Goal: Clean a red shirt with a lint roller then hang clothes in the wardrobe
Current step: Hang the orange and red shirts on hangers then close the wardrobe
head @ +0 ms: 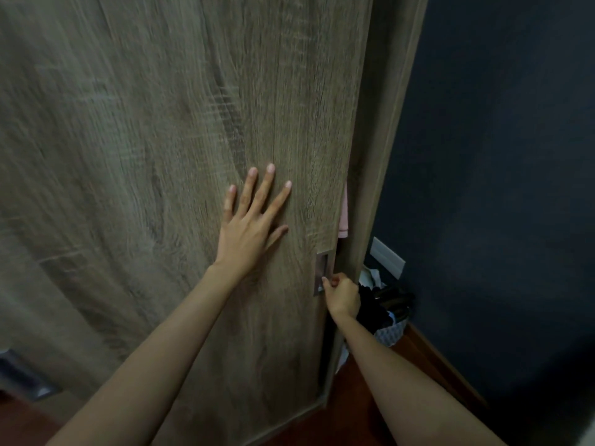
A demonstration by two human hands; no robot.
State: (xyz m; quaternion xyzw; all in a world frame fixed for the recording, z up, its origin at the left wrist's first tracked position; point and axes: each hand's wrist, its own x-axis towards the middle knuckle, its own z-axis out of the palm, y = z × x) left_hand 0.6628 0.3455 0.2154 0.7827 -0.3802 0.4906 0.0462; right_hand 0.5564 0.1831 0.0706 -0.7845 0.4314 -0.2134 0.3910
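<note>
The wardrobe door [145,156], a tall panel of grey-brown wood grain, fills most of the view and stands right in front of both hands, its left part smeared by motion blur. To its right is a dark blue wall [499,156], and between the two runs the wardrobe's upright side panel [380,123], with only a narrow gap left between it and the door's right edge. Below lies a reddish wood floor [418,355]. Both bare forearms reach up from the bottom of the frame. The left hand [248,226] lies flat on the door face, fingers straight and spread wide, palm against the wood, gripping nothing. The right hand [343,292], lower and at the door's right edge, is curled narrow, its fingertips hooked into the recessed handle [322,268], a small metal pocket set in the door; the hand covers the handle's lower part. On the floor by the wall stands a patterned basket [394,333] heaped with dark clothes, partly hidden behind the right wrist. In the gap above the handle hangs a strip of pink garment [343,217], the rest of it hidden by the door. A white wall plate [388,256] sits low on the wall. A grey object [22,375] at lower left is too blurred to identify.
</note>
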